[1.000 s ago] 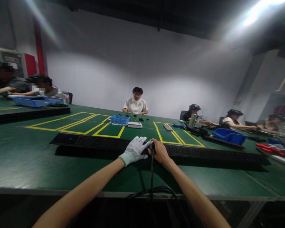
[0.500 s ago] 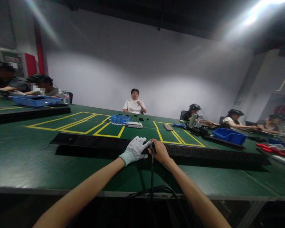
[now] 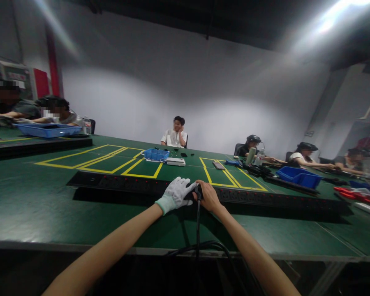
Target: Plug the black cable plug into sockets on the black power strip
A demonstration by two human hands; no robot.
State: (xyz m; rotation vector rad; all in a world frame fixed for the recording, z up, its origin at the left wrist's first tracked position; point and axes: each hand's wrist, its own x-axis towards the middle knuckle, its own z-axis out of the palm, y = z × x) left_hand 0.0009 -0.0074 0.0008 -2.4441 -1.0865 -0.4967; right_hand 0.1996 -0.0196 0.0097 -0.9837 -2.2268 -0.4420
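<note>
A long black power strip (image 3: 253,198) with a row of sockets and small red marks lies across the table in front of me. My left hand (image 3: 178,193), in a white glove with a mint cuff, grips the strip near its middle, its fingertips reaching toward a black plug (image 3: 199,194). Bare and closed around that plug is my right hand (image 3: 208,195), touching the strip just beside the glove. From the plug a black cable (image 3: 197,226) hangs down over the table's front edge. My fingers hide the plug's front, so I cannot tell how deep it sits.
Beyond the strip, yellow tape marks the green table (image 3: 49,213). A small blue bin (image 3: 156,155), a white device (image 3: 175,162) and a phone (image 3: 218,165) lie there. Blue trays (image 3: 297,176) stand at both sides. A person (image 3: 174,135) sits opposite; others work left and right.
Both my hands keep their places on the strip and plug. The person opposite has leaned sideways and raised a hand to the head.
</note>
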